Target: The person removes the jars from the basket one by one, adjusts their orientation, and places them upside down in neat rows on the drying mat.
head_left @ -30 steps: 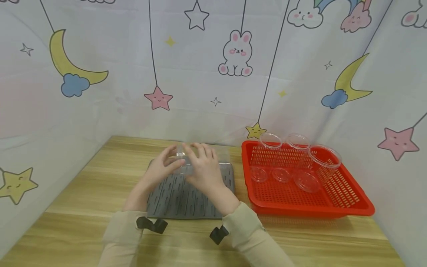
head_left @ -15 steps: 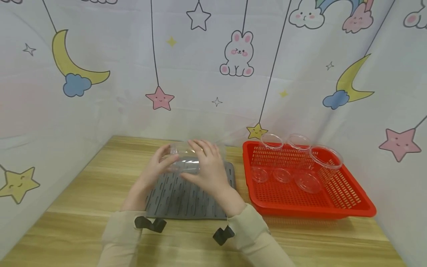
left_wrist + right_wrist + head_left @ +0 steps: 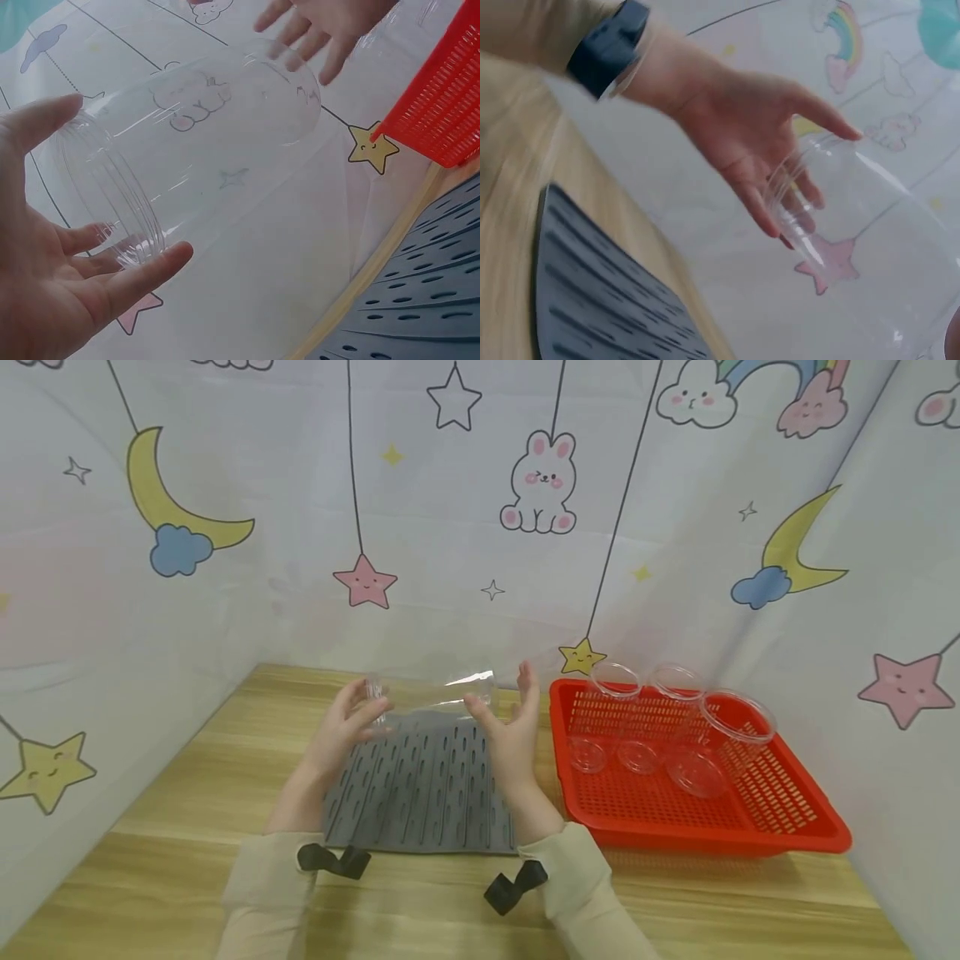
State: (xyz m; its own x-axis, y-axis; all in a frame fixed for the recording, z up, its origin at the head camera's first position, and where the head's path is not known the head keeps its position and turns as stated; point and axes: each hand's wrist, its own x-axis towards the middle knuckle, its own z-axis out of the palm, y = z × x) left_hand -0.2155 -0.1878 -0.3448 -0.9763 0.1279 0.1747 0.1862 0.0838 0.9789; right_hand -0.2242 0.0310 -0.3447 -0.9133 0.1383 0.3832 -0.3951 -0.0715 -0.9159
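A clear plastic jar [image 3: 431,695] lies on its side in the air above the far part of a grey ribbed mat [image 3: 420,797]. My left hand [image 3: 337,731] grips it by the ridged neck; in the left wrist view the thumb is above and the fingers [image 3: 146,281] reach below and behind. At the jar's base end, my right hand [image 3: 516,743] has its fingers spread. Its thumb overlaps the base edge in the head view, and I cannot tell whether it touches. The right wrist view shows the left hand [image 3: 735,124] around the neck.
A red mesh basket [image 3: 705,841] stands right of the mat, with several clear jars [image 3: 697,774] upright inside, rising above its rim. A patterned cloth wall [image 3: 442,635] closes off the back and sides of the wooden table [image 3: 187,802].
My right hand has slid from around the jar's middle toward its base end, and its fingers have opened out. The jar has shifted slightly left and up, with my left hand holding its neck.
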